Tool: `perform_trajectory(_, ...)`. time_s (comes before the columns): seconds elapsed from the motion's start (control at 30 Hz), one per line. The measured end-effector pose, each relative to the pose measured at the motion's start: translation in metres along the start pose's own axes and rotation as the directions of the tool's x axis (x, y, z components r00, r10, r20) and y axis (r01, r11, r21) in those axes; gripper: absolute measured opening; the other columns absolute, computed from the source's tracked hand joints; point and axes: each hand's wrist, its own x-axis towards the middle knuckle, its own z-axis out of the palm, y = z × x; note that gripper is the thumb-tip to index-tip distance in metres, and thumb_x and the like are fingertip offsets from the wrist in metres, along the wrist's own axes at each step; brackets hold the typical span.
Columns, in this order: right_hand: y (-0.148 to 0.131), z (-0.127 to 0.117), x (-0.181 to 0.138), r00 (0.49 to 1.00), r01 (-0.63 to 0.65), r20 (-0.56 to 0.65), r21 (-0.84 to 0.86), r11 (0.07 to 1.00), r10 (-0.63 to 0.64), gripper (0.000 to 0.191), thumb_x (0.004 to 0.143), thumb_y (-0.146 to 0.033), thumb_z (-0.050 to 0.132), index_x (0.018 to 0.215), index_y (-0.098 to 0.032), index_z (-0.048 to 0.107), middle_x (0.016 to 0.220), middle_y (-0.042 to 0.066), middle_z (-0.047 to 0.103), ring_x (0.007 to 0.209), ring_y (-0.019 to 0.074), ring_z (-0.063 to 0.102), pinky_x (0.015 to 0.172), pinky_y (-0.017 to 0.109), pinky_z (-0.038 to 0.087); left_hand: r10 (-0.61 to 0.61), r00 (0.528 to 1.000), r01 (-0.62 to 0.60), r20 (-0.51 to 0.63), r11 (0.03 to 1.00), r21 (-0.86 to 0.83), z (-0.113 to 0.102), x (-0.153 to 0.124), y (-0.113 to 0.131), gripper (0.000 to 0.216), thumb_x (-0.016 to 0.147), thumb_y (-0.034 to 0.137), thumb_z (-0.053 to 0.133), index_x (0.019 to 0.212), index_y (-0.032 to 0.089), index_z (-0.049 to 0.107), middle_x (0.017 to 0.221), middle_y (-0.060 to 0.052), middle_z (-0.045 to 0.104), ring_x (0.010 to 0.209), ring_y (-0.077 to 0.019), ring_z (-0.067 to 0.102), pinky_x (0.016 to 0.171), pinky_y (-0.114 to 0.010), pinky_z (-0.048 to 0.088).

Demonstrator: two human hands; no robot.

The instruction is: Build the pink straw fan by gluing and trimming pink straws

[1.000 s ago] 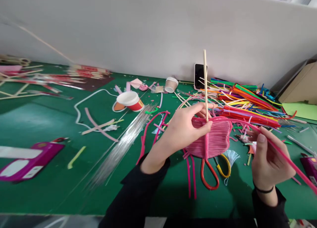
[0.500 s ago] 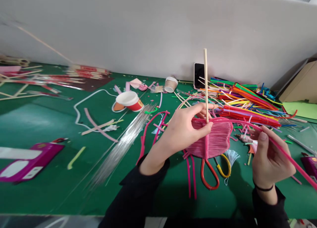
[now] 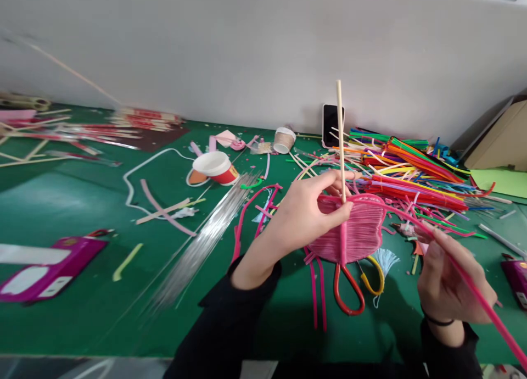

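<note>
My left hand (image 3: pixel 307 214) pinches a pale wooden stick (image 3: pixel 341 137) against the top of a pink panel (image 3: pixel 364 233) made of rows of pipe cleaners. The stick stands nearly upright above the panel's edge. A long pink pipe cleaner (image 3: pixel 405 210) runs from the panel's top edge to the right. My right hand (image 3: pixel 455 277) is closed around its length, and its free end trails to the lower right. Scissors with red and yellow handles (image 3: pixel 348 307) lie partly under the panel. Beside them lies a light blue tassel (image 3: pixel 386 260).
Several bundles of coloured pipe cleaners (image 3: pixel 411 165) lie at the back right. A phone (image 3: pixel 330 123) leans on the wall. Left of my hands are a tipped paper cup (image 3: pixel 226 173), thin clear strands (image 3: pixel 209 230) and a purple device (image 3: pixel 78 258). Bundled sticks (image 3: pixel 144 118) lie farther back.
My right hand has shifted slightly down and tilted, drawing the pink pipe cleaner lower on the right. The stick leans a touch more left; my left hand is almost still.
</note>
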Motion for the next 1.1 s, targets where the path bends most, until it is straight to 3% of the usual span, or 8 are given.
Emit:
perform_trajectory(0.1,-0.003,-0.008,0.002,0.989,0.147,0.024,0.039,0.988,-0.148,0.031,0.086,-0.01,0.066,0.115,-0.02,0.066,0.094,0.003,0.077,0.076,0.0179,0.075,0.068,0.03,0.063,-0.016,1.0,0.016,0.016,1.0,-0.014,-0.001,0.0,-0.001,0.017,0.079,0.016,0.063,0.095,0.018,0.067,0.109,-0.005,0.074,0.087,-0.016,0.072,0.086,-0.029,0.057)
perform_trajectory(0.2,-0.006,-0.011,0.005,0.978,0.198,0.045,0.062,0.978,-0.201,0.029,0.085,-0.009,0.065,0.112,-0.02,0.066,0.091,0.002,0.076,0.075,0.0161,0.075,0.068,0.028,0.063,-0.016,1.0,0.016,0.027,1.0,-0.018,-0.001,0.0,0.0,0.02,0.079,0.017,0.063,0.099,0.019,0.067,0.109,-0.005,0.074,0.087,-0.0162,0.072,0.087,-0.03,0.057)
perform_trajectory(0.37,-0.011,-0.013,0.009,0.983,0.159,0.093,-0.002,0.987,-0.158,0.025,0.087,-0.014,0.064,0.111,-0.019,0.065,0.092,0.003,0.076,0.077,0.017,0.075,0.068,0.029,0.063,-0.009,1.0,0.009,0.022,1.0,0.0,-0.001,0.0,0.0,0.024,0.079,0.016,0.063,0.103,0.019,0.066,0.099,-0.003,0.075,0.088,-0.0173,0.072,0.087,-0.031,0.057)
perform_trajectory(0.5,-0.012,-0.012,0.017,0.982,0.142,0.126,-0.003,0.99,-0.141,0.027,0.087,-0.017,0.066,0.113,-0.023,0.065,0.093,0.002,0.076,0.079,0.0186,0.075,0.07,0.031,0.063,-0.007,1.0,0.007,0.029,1.0,0.008,-0.001,-0.001,0.002,0.014,0.08,0.017,0.063,0.094,0.019,0.065,0.1,-0.003,0.075,0.088,-0.017,0.072,0.088,-0.031,0.057)
perform_trajectory(0.77,0.0,0.006,0.031,0.998,-0.044,0.046,-0.116,0.992,0.049,0.015,0.093,-0.027,0.062,0.104,-0.023,0.071,0.087,0.002,0.077,0.074,0.0186,0.074,0.068,0.031,0.061,-0.001,1.0,0.001,0.017,1.0,0.005,-0.001,0.0,0.004,0.015,0.08,0.017,0.062,0.094,0.02,0.067,0.103,-0.004,0.076,0.093,-0.0179,0.072,0.089,-0.03,0.057)
perform_trajectory(0.9,0.006,0.005,0.032,0.995,-0.01,0.099,-0.144,0.99,0.024,0.017,0.09,-0.022,0.066,0.106,-0.025,0.071,0.087,0.001,0.077,0.074,0.0172,0.074,0.07,0.029,0.059,-0.012,1.0,0.012,0.002,1.0,0.013,0.0,-0.001,0.003,0.019,0.079,0.017,0.063,0.098,0.021,0.067,0.1,-0.003,0.076,0.091,-0.0184,0.073,0.086,-0.031,0.058)
perform_trajectory(1.1,0.008,0.002,0.028,0.989,0.089,0.133,-0.181,0.98,-0.065,0.02,0.089,-0.015,0.064,0.106,-0.023,0.069,0.085,0.0,0.076,0.072,0.0152,0.073,0.069,0.025,0.059,-0.021,1.0,0.021,-0.011,1.0,-0.01,0.001,-0.001,0.002,0.01,0.079,0.017,0.063,0.088,0.02,0.065,0.102,-0.004,0.076,0.085,-0.0167,0.073,0.085,-0.03,0.058)
